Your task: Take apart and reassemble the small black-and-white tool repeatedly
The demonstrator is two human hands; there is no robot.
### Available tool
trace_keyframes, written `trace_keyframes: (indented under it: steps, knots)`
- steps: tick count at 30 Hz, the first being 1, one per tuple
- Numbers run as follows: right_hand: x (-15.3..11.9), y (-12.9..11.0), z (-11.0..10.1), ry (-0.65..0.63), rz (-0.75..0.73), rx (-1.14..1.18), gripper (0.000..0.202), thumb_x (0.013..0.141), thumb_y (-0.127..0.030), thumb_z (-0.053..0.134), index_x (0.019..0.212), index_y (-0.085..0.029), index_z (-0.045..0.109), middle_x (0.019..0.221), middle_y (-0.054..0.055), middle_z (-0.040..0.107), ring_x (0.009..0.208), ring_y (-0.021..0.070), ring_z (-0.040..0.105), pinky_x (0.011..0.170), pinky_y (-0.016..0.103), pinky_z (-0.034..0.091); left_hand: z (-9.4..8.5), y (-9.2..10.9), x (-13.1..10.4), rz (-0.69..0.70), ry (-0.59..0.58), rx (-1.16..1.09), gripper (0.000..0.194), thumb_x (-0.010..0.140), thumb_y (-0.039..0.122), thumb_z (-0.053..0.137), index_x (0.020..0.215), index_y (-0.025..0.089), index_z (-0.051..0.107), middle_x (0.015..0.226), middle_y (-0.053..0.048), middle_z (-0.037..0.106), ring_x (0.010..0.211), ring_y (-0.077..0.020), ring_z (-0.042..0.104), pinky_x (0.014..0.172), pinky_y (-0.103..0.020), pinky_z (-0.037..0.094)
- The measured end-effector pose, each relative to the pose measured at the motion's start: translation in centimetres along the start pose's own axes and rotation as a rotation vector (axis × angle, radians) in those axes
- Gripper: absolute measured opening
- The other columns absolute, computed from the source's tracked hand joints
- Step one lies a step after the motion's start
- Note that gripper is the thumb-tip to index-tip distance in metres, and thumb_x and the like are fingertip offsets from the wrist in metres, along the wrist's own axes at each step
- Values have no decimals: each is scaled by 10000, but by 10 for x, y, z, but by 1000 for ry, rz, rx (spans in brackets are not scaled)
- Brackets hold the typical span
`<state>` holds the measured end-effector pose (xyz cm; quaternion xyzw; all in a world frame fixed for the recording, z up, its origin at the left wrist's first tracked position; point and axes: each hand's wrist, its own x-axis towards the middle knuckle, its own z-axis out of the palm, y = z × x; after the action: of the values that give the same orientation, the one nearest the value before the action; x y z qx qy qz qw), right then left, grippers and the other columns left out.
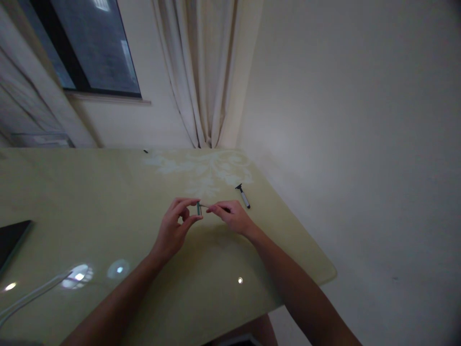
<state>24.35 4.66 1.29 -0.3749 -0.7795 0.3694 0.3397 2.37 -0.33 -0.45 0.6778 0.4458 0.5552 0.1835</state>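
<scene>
Above the pale green tabletop, my left hand (175,226) pinches a small teal, flat piece (199,209) by its top and bottom ends, between fingertips and thumb. My right hand (232,215) is closed around a thin, light-coloured stick (204,205), whose far end reaches the teal piece. Whether the two touch cannot be made out. The rest of the stick is hidden in my right fingers. Just beyond my right hand, a razor-like tool (244,197) with a black head and grey handle lies on the table.
The table (90,202) meets the wall and curtain (201,72) at the back. A dark flat object (12,240) lies at the left edge, with white cables (34,293) nearer me. A tiny black item (146,151) is by the back edge.
</scene>
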Motion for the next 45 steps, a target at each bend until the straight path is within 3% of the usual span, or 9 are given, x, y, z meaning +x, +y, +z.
trace_keyframes:
  steps: [4, 9, 13, 18, 22, 28, 36, 40, 45]
  knots:
    - [-1, -2, -3, 59, 22, 0, 541, 978, -600, 592, 987, -126, 854, 626, -8, 567, 586, 112, 417, 571, 260, 284, 0, 1, 0, -5, -5, 2, 278, 906, 266, 742, 1182, 249, 708, 1000, -1, 602, 674, -103, 516, 684, -252, 498]
    - [-3, -6, -1, -61, -16, 1, 529, 979, -600, 598, 954, -135, 849, 662, 2, 599, 614, 119, 459, 583, 258, 310, 1, -2, 0, -11, 5, 8, 288, 902, 281, 748, 1185, 245, 710, 990, -1, 592, 667, -102, 515, 672, -251, 496]
    - [-3, -4, -3, 0, 10, -69, 567, 982, -627, 576, 929, -132, 848, 642, 4, 591, 599, 120, 443, 575, 264, 290, 1, -4, 0, -11, 13, 14, 275, 897, 285, 754, 1165, 244, 713, 989, 0, 599, 661, -100, 514, 677, -253, 497]
    - [-3, -4, -2, -97, 5, 10, 544, 968, -615, 606, 960, -129, 851, 605, -17, 530, 584, 112, 414, 562, 259, 276, 0, -5, 0, 8, 18, 30, 286, 902, 276, 747, 1184, 249, 708, 996, 2, 602, 673, -102, 514, 667, -244, 488]
    - [-3, -3, -3, -37, 24, -30, 558, 971, -614, 598, 948, -119, 852, 603, -13, 538, 576, 109, 407, 568, 263, 277, -1, -5, 0, 8, 28, 38, 274, 898, 300, 754, 1161, 239, 708, 1003, -4, 610, 662, -101, 511, 671, -250, 496]
    - [-3, -2, -4, -144, 26, 8, 539, 976, -610, 594, 985, -137, 852, 575, -36, 456, 567, 108, 384, 549, 256, 255, -1, -4, 1, -6, 23, 36, 279, 906, 319, 739, 1171, 238, 707, 989, -9, 595, 660, -105, 510, 642, -247, 490]
    - [-2, -2, -2, -89, 8, -19, 530, 975, -609, 598, 943, -142, 848, 599, -25, 509, 584, 114, 424, 559, 254, 276, -1, -4, 1, -7, 4, 25, 276, 900, 323, 733, 1161, 237, 709, 988, -10, 601, 647, -103, 508, 651, -257, 499]
    - [-2, -2, -2, 1, -3, -87, 529, 992, -585, 580, 890, -135, 841, 611, -15, 541, 585, 113, 433, 571, 262, 275, 0, -4, 1, -8, -1, 32, 267, 892, 313, 744, 1146, 236, 712, 954, -1, 595, 652, -107, 513, 660, -260, 499]
    - [1, 3, -1, -62, 2, -54, 533, 1003, -597, 553, 936, -149, 835, 617, -16, 556, 590, 120, 448, 580, 260, 296, 1, -4, 0, -7, -18, 16, 280, 895, 302, 737, 1167, 246, 712, 980, -4, 611, 664, -109, 525, 669, -261, 502]
